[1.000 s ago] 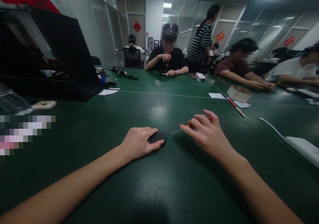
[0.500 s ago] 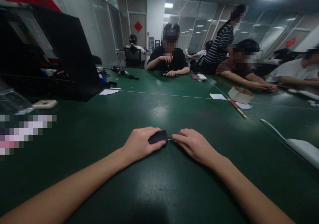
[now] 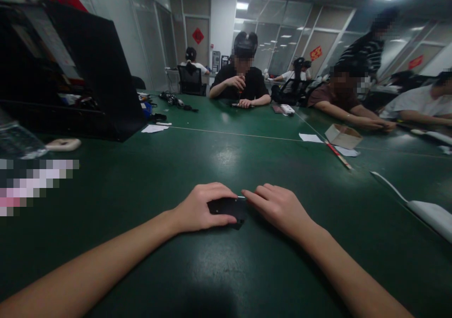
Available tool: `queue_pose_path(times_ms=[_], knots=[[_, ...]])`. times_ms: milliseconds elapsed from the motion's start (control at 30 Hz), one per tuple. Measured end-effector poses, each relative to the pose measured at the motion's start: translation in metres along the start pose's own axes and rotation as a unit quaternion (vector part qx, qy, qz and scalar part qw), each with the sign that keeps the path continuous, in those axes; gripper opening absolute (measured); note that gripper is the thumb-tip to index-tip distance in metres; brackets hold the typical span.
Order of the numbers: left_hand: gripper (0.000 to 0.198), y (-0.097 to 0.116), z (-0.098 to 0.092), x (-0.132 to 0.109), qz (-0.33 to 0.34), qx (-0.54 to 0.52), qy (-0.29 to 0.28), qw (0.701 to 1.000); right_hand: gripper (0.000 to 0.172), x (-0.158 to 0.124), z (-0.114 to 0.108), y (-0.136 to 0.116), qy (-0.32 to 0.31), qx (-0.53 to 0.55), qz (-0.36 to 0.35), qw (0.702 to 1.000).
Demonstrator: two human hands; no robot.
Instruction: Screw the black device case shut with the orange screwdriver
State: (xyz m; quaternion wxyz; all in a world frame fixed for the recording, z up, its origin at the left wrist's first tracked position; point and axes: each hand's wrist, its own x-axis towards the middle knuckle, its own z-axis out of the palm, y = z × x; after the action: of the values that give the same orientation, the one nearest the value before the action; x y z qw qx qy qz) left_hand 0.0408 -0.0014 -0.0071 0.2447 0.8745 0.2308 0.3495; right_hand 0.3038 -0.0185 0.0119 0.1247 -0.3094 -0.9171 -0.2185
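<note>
A small black flat-sided case [image 3: 226, 207] sits low over the green table [image 3: 219, 266], between the thumb and fingers of my left hand [image 3: 199, 208]. Its far edge is under my fingertips and the thumb lies along the near edge. My right hand [image 3: 277, 206] is closed just to the right of the case, with thumb and index finger pinched. From that pinch a thin bright metal rod [image 3: 241, 197] reaches left to the far edge of the case. Most of the rod is hidden by my right fingers, so its kind cannot be made out.
A large black open box [image 3: 95, 73] stands at the left, near a clear plastic container [image 3: 21, 141]. Further right lie a red stick [image 3: 338, 155], a small cardboard box [image 3: 343, 135] and a white device [image 3: 432, 216] with a cable. Several people sit around the table.
My left hand has spread wider around the black case, which now shows more of its broad face and lies slightly nearer me. The person in the striped top has moved right.
</note>
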Motion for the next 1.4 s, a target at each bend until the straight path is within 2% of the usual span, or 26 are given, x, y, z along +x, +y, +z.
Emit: queue_pose_path(times_ms=[100, 167, 267, 433, 667, 867, 1000, 1200, 1400], knots=[[0.057, -0.008, -0.014, -0.001, -0.012, -0.005, -0.081, 0.997, 0.029, 0.000, -0.001, -0.003, -0.013, -0.008, -0.012, 1.000], [0.056, -0.014, -0.023, -0.002, -0.049, 0.007, -0.096, 0.994, 0.030, 0.000, -0.002, -0.005, -0.020, -0.012, -0.013, 1.000], [0.050, -0.020, -0.027, -0.004, -0.091, -0.002, -0.081, 0.992, 0.031, 0.000, -0.004, -0.004, -0.028, -0.015, -0.011, 0.999], [0.045, -0.019, -0.022, -0.005, -0.120, -0.022, -0.056, 0.991, 0.025, 0.000, -0.007, 0.002, -0.039, -0.005, -0.019, 0.999], [0.051, -0.013, -0.010, -0.006, -0.081, 0.000, -0.041, 0.996, 0.029, 0.002, -0.007, -0.008, -0.015, -0.006, 0.000, 1.000], [0.049, -0.010, -0.003, -0.006, -0.057, -0.009, -0.036, 0.998, 0.029, 0.005, -0.002, -0.018, -0.066, 0.150, 0.061, 0.985], [0.049, -0.012, -0.003, -0.005, -0.047, -0.014, -0.037, 0.998, 0.027, 0.005, 0.003, -0.019, -0.083, 0.192, 0.072, 0.975], [0.049, -0.010, -0.003, -0.004, -0.033, -0.011, -0.040, 0.999, 0.024, 0.002, 0.003, -0.007, -0.106, 0.167, 0.101, 0.975], [0.043, -0.007, -0.004, -0.003, -0.046, -0.001, -0.038, 0.998, 0.022, -0.003, 0.007, 0.006, -0.110, 0.122, 0.160, 0.973]])
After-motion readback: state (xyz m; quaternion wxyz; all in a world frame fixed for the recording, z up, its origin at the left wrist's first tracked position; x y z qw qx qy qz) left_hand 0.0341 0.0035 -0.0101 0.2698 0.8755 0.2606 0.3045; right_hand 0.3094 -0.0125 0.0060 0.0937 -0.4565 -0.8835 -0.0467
